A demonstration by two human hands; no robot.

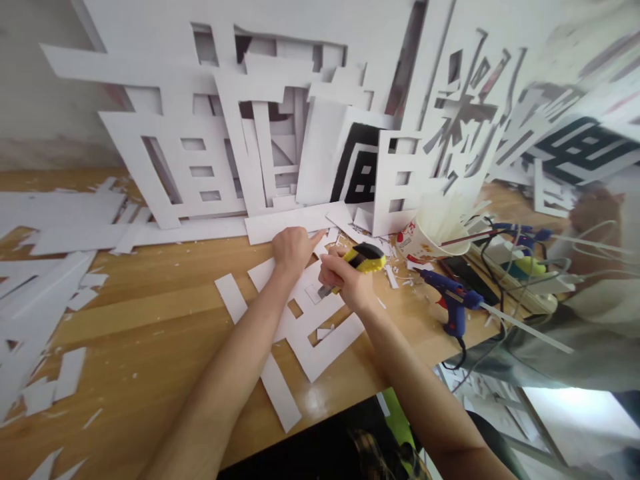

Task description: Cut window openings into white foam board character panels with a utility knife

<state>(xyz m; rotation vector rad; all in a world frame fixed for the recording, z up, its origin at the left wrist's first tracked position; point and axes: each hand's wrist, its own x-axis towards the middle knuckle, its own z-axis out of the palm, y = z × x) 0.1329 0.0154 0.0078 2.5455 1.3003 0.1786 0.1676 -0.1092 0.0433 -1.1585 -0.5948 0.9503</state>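
Note:
My right hand (pixel 350 279) is closed round a yellow and black utility knife (pixel 367 257). The blade points down at a white foam board cutout (pixel 325 357), close to some pencil lines on it. My left hand (pixel 293 248) rests on the far part of this board, its thumb stretched out to the right; the other fingers are mostly hidden behind the hand. The board has rectangular openings, one with a loose scrap in it. A narrow white strip (pixel 283 393) lies at its left, partly covered by my left forearm.
Large white cut-out panels (pixel 200 153) lean at the back. A paper tub (pixel 425 233) with clear sticks stands right, near a blue glue gun (pixel 455 300) and its cord. White offcuts (pixel 70 373) litter the left. Another person's arm (pixel 595 227) shows at far right, blurred.

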